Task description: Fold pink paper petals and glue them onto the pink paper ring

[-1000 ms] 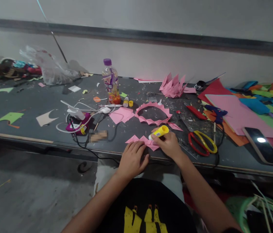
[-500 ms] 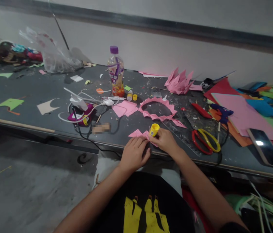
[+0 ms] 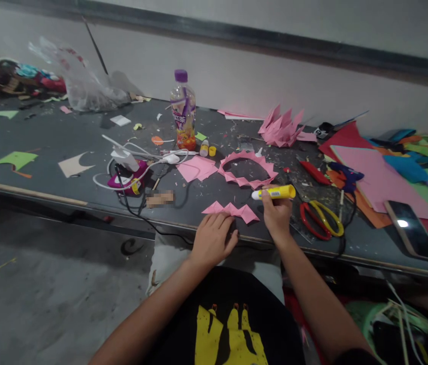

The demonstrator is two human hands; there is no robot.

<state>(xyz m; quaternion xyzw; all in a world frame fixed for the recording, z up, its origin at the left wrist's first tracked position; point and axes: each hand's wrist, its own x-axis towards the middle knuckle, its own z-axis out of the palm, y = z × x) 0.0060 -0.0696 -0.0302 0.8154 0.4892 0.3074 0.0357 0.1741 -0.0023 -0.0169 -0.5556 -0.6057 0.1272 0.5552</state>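
A zigzag strip of folded pink paper (image 3: 232, 210) lies near the table's front edge. My left hand (image 3: 216, 235) rests flat over its left half, fingers stretched out and fingertips touching the paper. In my right hand (image 3: 277, 215) is a yellow glue stick (image 3: 280, 192), gripped sideways with its white tip pointing left, above the table and apart from the strip. Just behind, a pink folded-paper ring (image 3: 226, 175) lies on the table, its rim made of pointed pieces. Loose pink paper pieces (image 3: 195, 169) lie left of the ring.
Red-and-yellow-handled scissors (image 3: 327, 223), a phone (image 3: 413, 228) and coloured paper sheets (image 3: 365, 172) lie to the right. A purple-capped bottle (image 3: 183, 114) and spiky pink paper piece (image 3: 281, 129) stand farther back. Left, cables run around a purple power socket (image 3: 138, 175).
My right hand has lifted the glue stick off the pink strip and moved right, tipping it sideways. More of the strip shows. My left hand stays nearly in place.
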